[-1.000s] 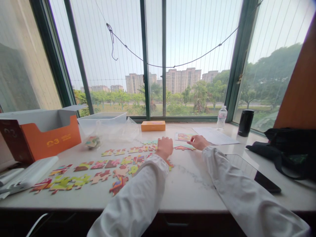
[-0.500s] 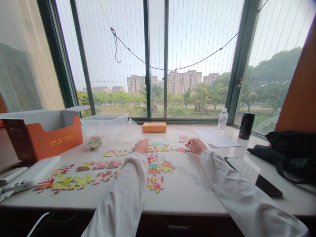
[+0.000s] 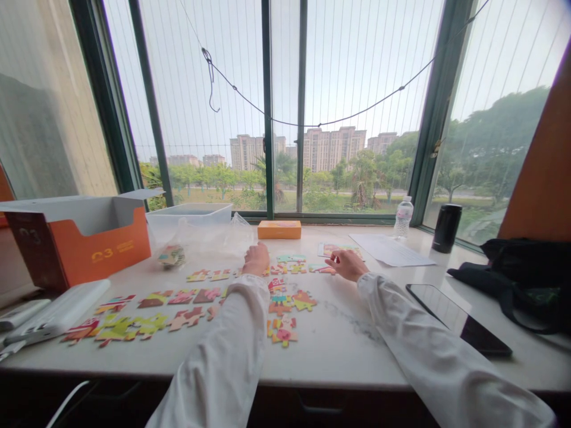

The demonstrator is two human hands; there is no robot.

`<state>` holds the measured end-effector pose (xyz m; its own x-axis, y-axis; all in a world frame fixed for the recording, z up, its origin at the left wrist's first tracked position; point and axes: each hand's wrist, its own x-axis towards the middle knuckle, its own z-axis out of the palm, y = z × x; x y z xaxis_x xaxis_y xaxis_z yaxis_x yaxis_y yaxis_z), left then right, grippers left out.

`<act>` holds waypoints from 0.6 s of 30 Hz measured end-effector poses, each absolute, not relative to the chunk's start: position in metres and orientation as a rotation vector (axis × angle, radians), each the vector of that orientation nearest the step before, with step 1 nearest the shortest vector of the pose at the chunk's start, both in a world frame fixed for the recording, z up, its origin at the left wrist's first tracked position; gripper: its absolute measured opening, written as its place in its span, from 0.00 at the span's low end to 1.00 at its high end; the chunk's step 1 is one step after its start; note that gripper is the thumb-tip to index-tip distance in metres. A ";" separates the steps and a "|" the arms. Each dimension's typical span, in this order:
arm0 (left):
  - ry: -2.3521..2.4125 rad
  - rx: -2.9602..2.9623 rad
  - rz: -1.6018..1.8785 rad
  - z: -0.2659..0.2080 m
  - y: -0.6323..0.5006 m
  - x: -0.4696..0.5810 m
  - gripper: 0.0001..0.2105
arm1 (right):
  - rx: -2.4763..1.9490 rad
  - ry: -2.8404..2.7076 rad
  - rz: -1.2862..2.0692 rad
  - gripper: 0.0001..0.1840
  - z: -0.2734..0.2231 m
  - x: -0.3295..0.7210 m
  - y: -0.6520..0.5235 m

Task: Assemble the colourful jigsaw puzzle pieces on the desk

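Right hand [image 3: 348, 264]: is sitting slightly farther left than 0.5 s ago, half open with fingers bending at the strip [image 3: 317, 268]; I cannot tell whether it is gripping.
Left hand [image 3: 256, 260]: is lying over the far row, left of where it was 1 s ago; it is curling loosely, its fingertips hiding, so any hold cannot be told.
Pieces [image 3: 120, 327]: are spreading in rows from near the surface's [image 3: 330, 362] left edge to its middle; the middle ones are now showing uncovered, so joining seems to be centring on the far rows.
Card [image 3: 328, 248]: is lying beyond the strip, partly behind the right hand.
Bag [image 3: 172, 257]: is holding what look like more pieces, toward the far left corner.
Big box [image 3: 107, 252]: is standing open by the left edge, its wall hiding the contents.
Tub [image 3: 191, 220]: is standing near the far edge, contents unclear.
Small box [image 3: 279, 230]: is resting along the far edge, its inside not showing.
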<state>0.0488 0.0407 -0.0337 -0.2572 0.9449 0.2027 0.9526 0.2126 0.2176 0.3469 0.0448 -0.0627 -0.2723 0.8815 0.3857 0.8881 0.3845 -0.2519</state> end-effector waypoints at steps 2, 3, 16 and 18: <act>-2.323 -1.926 -0.483 -0.030 0.041 0.059 0.23 | -1.499 -2.163 -0.012 0.16 -0.062 0.348 0.046; -2.253 -1.960 -0.486 -0.029 0.041 0.065 0.24 | -1.492 -2.148 0.000 0.17 -0.061 0.350 0.047; -1.165 -2.462 -0.402 -0.048 0.018 0.168 0.24 | -1.115 -2.159 0.551 0.32 -0.062 0.375 0.067; -1.173 -2.473 -0.393 -0.049 0.016 0.171 0.24 | -1.096 -2.203 0.563 0.31 -0.060 0.379 0.067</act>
<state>0.1709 0.0156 -0.0491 0.6139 0.6799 0.4011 0.7843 -0.5828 -0.2126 0.3785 0.0670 -0.0599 -0.4734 0.8170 0.3291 0.5589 0.5674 -0.6047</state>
